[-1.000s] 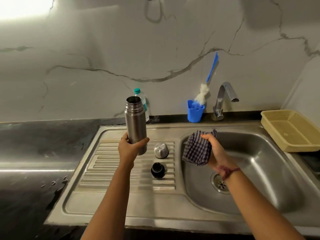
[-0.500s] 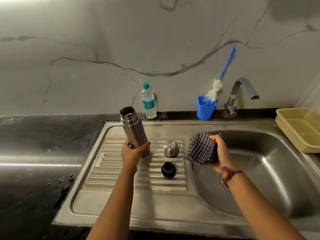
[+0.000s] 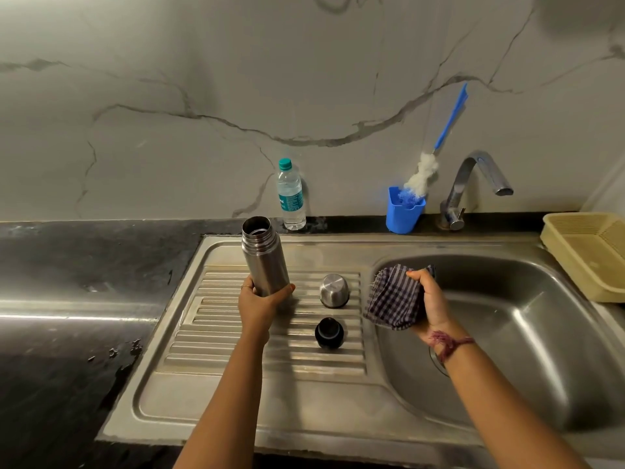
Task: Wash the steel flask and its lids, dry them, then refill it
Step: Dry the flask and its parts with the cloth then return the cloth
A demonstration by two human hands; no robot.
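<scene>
steel flask (image 3: 264,257): open-mouthed, near upright over drainboard | steel lid (image 3: 334,290), black lid (image 3: 329,333): on drainboard ribs

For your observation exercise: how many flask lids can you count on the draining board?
2. The steel lid stands farther back on the ridges; the black lid lies nearer, just in front. None seems hidden.
</scene>
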